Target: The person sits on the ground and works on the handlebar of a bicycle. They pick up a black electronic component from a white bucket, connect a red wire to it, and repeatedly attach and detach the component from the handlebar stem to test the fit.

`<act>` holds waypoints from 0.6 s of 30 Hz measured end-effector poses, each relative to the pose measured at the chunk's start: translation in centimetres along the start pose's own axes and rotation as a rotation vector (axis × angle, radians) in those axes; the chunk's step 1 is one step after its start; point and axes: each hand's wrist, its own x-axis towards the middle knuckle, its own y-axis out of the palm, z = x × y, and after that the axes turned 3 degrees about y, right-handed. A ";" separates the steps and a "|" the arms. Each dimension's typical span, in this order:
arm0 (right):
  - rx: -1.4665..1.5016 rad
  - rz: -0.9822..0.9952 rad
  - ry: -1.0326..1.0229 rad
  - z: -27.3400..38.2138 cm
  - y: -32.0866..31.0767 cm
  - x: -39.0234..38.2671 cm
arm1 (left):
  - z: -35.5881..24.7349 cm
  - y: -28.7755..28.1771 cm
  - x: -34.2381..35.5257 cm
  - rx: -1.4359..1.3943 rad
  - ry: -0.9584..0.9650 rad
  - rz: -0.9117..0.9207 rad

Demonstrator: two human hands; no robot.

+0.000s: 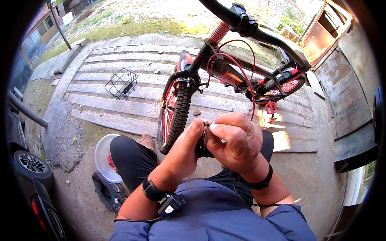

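Note:
My left hand (181, 148) and my right hand (237, 140) come together above my lap, fingertips almost meeting. Between them is a tiny dark piece (206, 125), too small to name. The right thumb and forefinger pinch at it; the left thumb points up beside it, and the other left fingers are mostly hidden. A black object (204, 149), largely covered, shows below between the palms. Just ahead stands a black and red bicycle (225, 73), its knobby front tyre (183, 104) turned toward me, next to my left knee. A red cable loops down from its handlebar (242, 23) behind my right hand.
A black wire basket (129, 86) lies on the slatted concrete at the left. Near my left leg are a white tub (101, 150) with red things inside and a dark bag (103, 193). A parked car's wheel (33, 166) is far left; metal panels (348, 92) line the right.

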 end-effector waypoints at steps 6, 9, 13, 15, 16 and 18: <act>0.022 0.113 -0.127 -0.8 -0.2 -1.1 | -0.2 0.2 0.8 -0.154 0.003 -0.065; 0.003 0.175 -0.138 -0.7 0.2 -2.3 | -0.7 -1.6 1.2 -0.124 0.109 -0.038; -0.041 0.290 -0.050 0.6 -1.3 -1.0 | -1.6 -0.2 0.8 -0.112 0.077 -0.067; 0.057 0.266 -0.004 -0.1 -1.8 -1.0 | -1.7 0.1 0.7 -0.065 0.120 -0.039; 0.105 0.253 0.019 -0.5 -1.9 -0.9 | -1.6 0.2 0.6 -0.042 0.141 -0.025; 0.100 0.130 0.057 -0.7 -1.2 -0.2 | -1.4 -0.1 0.6 0.000 0.124 -0.034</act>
